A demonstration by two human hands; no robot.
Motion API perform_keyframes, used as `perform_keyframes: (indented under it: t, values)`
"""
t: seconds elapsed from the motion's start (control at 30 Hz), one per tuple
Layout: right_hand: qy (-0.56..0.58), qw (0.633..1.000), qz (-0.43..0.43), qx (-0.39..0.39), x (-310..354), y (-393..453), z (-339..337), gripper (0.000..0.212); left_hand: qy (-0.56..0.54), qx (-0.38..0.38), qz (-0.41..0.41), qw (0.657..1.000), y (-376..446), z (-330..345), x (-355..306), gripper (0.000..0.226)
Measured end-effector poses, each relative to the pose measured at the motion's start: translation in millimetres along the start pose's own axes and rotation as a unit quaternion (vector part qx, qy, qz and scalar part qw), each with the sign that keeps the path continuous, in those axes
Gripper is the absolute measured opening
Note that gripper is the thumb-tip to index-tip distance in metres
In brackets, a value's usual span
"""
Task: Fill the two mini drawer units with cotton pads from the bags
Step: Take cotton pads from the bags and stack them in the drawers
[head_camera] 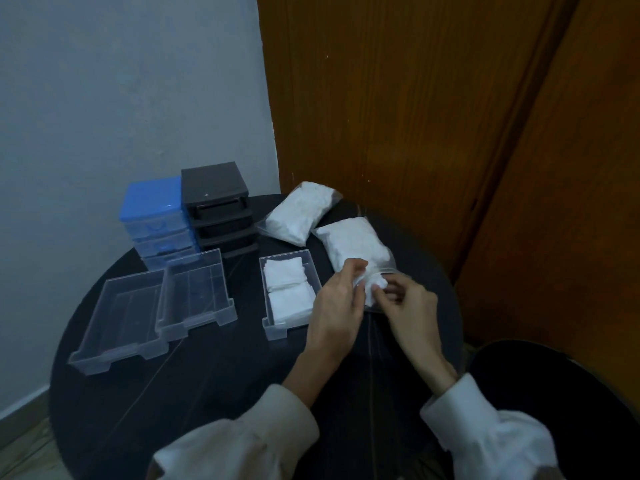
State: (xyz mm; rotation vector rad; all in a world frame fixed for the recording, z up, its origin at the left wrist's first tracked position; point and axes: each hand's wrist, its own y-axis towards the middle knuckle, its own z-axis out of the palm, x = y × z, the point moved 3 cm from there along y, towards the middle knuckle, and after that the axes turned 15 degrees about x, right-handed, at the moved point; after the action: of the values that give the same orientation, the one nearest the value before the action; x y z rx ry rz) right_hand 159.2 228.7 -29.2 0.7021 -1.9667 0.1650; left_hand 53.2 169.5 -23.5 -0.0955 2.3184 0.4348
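Observation:
A blue drawer unit (pixel 154 220) and a black drawer unit (pixel 218 202) stand at the back of the round dark table (pixel 214 382). Two empty clear drawers (pixel 117 320) (pixel 195 292) lie in front of them. A third clear drawer (pixel 304 261) holds two stacks of cotton pads (pixel 287 289). Two clear bags of pads lie at the right: a far bag (pixel 301 213) and a near bag (pixel 353 244). My left hand (pixel 337 306) and my right hand (pixel 408 306) both pinch a small bunch of pads (pixel 372 285) at the near bag's mouth.
A pale wall rises behind the drawer units at the left. A brown wooden door or cabinet (pixel 415 116) stands close behind the bags at the right. A dark round seat (pixel 554 375) sits low at the right of the table.

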Motion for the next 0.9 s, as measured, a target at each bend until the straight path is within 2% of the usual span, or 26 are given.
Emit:
perform_keyframes:
  t: [0.27, 0.47, 0.9]
  values:
    - [0.013, 1.000, -0.013, 0.014, -8.4, 1.6, -1.4, 0.023, -0.018, -0.024, 0.002, 1.000, -1.3, -0.8, 2.2, 0.020]
    - [-0.006, 1.000, -0.018, 0.009, -7.4, 2.2, -3.2, 0.017, -0.026, -0.004, -0.019, 0.999, -0.7, 2.6, 3.3, 0.033]
    - [0.036, 0.999, 0.005, 0.023, -8.1, -3.5, -2.7, 0.016, -0.044, -0.033, -0.015, 0.998, -1.2, -0.8, 4.6, 0.029]
